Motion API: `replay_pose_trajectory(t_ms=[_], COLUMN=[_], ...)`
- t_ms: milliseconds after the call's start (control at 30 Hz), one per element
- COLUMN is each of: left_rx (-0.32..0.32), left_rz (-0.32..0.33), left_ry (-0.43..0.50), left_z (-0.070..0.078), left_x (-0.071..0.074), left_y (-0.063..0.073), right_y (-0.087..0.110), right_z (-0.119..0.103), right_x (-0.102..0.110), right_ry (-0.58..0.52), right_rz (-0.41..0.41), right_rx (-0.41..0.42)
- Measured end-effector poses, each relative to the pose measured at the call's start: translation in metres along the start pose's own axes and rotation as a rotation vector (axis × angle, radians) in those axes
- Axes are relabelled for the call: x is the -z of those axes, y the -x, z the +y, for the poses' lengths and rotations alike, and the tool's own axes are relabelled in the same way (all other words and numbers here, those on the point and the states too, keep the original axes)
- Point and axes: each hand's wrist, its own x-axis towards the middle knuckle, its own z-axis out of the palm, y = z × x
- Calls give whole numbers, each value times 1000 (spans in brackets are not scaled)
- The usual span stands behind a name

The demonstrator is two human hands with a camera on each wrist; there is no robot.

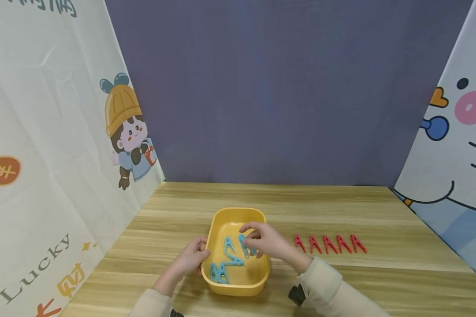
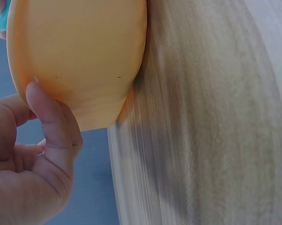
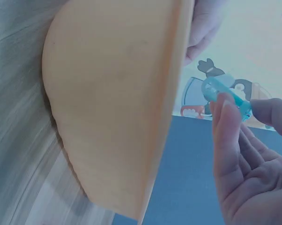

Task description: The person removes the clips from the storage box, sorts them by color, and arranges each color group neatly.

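A yellow plastic tub (image 1: 238, 289) stands on the table with several light-blue clothespins (image 1: 223, 274) inside. My left hand (image 1: 190, 257) holds the tub's left rim; in the left wrist view its thumb and fingers (image 2: 49, 112) grip the edge. Over the right part of the tub is my right hand (image 1: 266, 240). The right wrist view shows it pinching a blue clothespin (image 3: 225, 97) between thumb and fingers, above the rim. Part of the tub's right rim is hidden behind that hand in the head view.
Several red clothespins (image 1: 327, 245) lie in a row on the wooden table (image 1: 381, 220), right of the tub. A dark blue-grey panel (image 1: 262, 97) rises behind the table. Printed cloths hang at the left (image 1: 63, 145) and right (image 1: 460, 167).
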Motion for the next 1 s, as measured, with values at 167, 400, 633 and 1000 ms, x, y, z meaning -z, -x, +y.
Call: replay_pose_trajectory(t_ms=[167, 400, 633, 1000], left_rx=[1, -8, -13, -18], left_rz=[0, 1, 1, -4], left_ry=[-1, -13, -18, 4], left_z=[0, -1, 0, -1], left_x=[0, 1, 1, 1], left_y=[0, 0, 0, 0], right_y=[5, 9, 14, 19], right_z=[0, 3, 1, 4], right_x=[6, 12, 17, 26], right_ry=[-52, -86, -99, -115], right_rz=[6, -1, 9, -5], right_rx=[-14, -22, -31, -32])
